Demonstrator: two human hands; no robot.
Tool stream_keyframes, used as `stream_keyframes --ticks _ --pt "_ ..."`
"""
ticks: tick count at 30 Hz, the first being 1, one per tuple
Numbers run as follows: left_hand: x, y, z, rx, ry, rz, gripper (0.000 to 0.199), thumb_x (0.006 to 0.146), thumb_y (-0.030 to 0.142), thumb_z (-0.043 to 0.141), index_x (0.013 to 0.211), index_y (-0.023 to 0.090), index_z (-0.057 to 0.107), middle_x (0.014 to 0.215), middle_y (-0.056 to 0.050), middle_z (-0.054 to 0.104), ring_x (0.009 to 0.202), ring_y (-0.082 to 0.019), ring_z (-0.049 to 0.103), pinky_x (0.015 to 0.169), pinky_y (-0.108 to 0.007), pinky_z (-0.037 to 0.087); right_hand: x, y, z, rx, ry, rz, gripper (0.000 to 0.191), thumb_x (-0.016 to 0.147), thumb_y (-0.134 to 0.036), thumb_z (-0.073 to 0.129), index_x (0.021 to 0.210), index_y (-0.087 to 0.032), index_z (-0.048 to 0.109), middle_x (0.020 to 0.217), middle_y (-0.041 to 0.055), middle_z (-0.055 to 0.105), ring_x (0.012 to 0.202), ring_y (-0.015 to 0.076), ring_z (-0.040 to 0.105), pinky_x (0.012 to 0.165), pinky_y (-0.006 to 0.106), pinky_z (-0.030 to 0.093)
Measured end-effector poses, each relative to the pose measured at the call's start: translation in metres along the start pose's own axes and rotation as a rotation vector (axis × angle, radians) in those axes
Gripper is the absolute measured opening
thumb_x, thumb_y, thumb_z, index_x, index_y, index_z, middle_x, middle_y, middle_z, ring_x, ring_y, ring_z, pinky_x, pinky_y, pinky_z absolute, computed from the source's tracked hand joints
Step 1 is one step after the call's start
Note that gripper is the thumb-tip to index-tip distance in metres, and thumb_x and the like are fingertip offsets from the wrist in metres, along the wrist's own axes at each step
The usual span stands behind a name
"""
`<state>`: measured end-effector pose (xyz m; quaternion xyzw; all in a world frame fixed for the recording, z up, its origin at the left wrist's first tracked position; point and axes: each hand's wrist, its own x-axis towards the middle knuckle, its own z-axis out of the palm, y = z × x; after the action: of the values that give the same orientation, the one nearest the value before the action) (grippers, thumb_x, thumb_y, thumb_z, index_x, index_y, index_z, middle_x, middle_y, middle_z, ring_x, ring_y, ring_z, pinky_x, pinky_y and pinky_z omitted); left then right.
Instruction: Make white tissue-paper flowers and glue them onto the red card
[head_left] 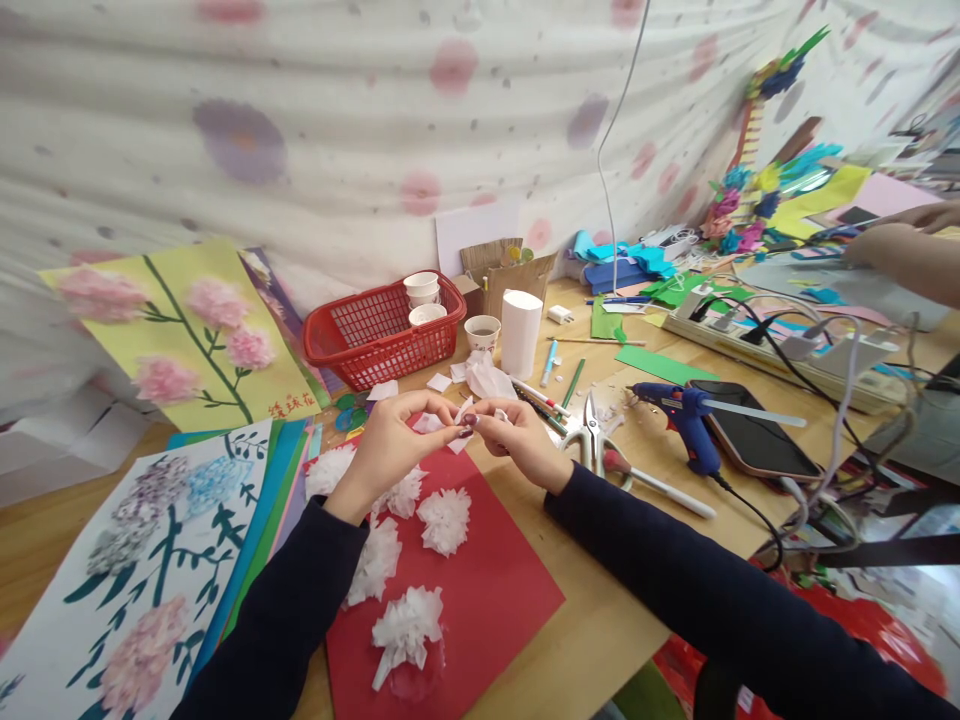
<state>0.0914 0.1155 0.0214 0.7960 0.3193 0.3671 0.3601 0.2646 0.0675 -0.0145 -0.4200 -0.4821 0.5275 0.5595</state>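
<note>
Over the far edge of a red sheet of paper [495, 560], my two hands meet at the fingertips. My left hand [401, 435] pinches a small piece of white tissue paper [464, 409]. Thumb and forefinger of my right hand [517, 435] are closed on the same piece, and a bit of white shows among its fingers. Several crumpled white tissue flowers lie on the red sheet, one [445, 521] below my hands and another [407, 630] nearer me beside a wet-looking patch. Loose white tissue [491, 377] lies just beyond my right hand.
A red basket [382, 345] with paper cups stands behind, near a paper roll [520, 333]. To the right lie scissors [592, 440], a blue glue gun [679, 410], a phone [754, 430] and a power strip [780, 350] with cables. Flower pictures [142, 560] lie left. Another person's arm [907, 250] reaches in.
</note>
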Motion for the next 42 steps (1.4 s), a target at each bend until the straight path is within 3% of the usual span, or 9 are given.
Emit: stream_keyframes --ticks 9,13,20,32,37,42 --pt "0.001 0.002 0.005 -0.144 0.067 -0.116 0.024 0.076 0.030 0.074 0.093 0.020 0.061 0.096 -0.004 0.073 0.093 -0.020 0.072 0.080 -0.030 0.055 0.001 0.000 0.000 -0.062 0.082 -0.029 0.042 0.073 -0.057 0.071 0.077 -0.016 0.069 0.051 -0.0081 0.031 0.046 0.0071 0.024 0.046 0.026 0.016" --pt "0.002 0.004 0.005 -0.161 0.098 -0.125 0.028 0.072 0.025 0.075 0.096 0.019 0.062 0.083 -0.002 0.071 0.084 -0.018 0.071 0.076 -0.028 0.053 0.002 0.002 0.000 -0.052 0.074 -0.029 0.047 0.074 -0.063 0.069 0.075 -0.016 0.067 0.050 -0.0086 0.030 0.044 0.0066 0.023 0.046 0.026 0.015" --pt "0.001 0.006 0.002 -0.055 0.041 -0.106 0.035 0.071 0.024 0.077 0.102 0.018 0.064 0.072 0.002 0.067 0.066 -0.013 0.061 0.061 -0.024 0.042 -0.001 -0.001 0.002 -0.140 0.060 -0.073 0.040 0.074 -0.057 0.071 0.073 -0.018 0.064 0.056 -0.0055 0.041 0.049 0.0078 0.030 0.048 0.026 0.020" --pt "-0.001 0.002 0.004 0.068 -0.014 -0.062 0.033 0.074 0.023 0.074 0.105 0.020 0.066 0.068 0.004 0.061 0.061 -0.012 0.053 0.057 -0.025 0.039 -0.003 -0.002 0.003 -0.230 0.029 -0.097 0.032 0.076 -0.049 0.069 0.074 -0.017 0.065 0.064 -0.0010 0.055 0.055 0.0101 0.037 0.052 0.027 0.026" --pt "0.001 0.003 0.000 -0.040 -0.087 -0.026 0.042 0.076 0.024 0.070 0.116 0.017 0.060 0.081 0.000 0.063 0.073 -0.014 0.060 0.071 -0.028 0.051 0.000 0.001 0.001 -0.102 0.053 -0.076 0.031 0.073 -0.047 0.072 0.074 -0.017 0.064 0.058 -0.0042 0.047 0.050 0.0083 0.031 0.050 0.026 0.021" --pt "0.002 0.008 -0.006 -0.135 -0.087 -0.096 0.042 0.078 0.026 0.066 0.118 0.016 0.057 0.089 -0.005 0.073 0.086 -0.019 0.071 0.081 -0.032 0.055 0.002 0.002 -0.001 -0.044 0.097 -0.056 0.033 0.070 -0.049 0.075 0.075 -0.018 0.066 0.055 -0.0063 0.039 0.049 0.0080 0.028 0.047 0.025 0.019"
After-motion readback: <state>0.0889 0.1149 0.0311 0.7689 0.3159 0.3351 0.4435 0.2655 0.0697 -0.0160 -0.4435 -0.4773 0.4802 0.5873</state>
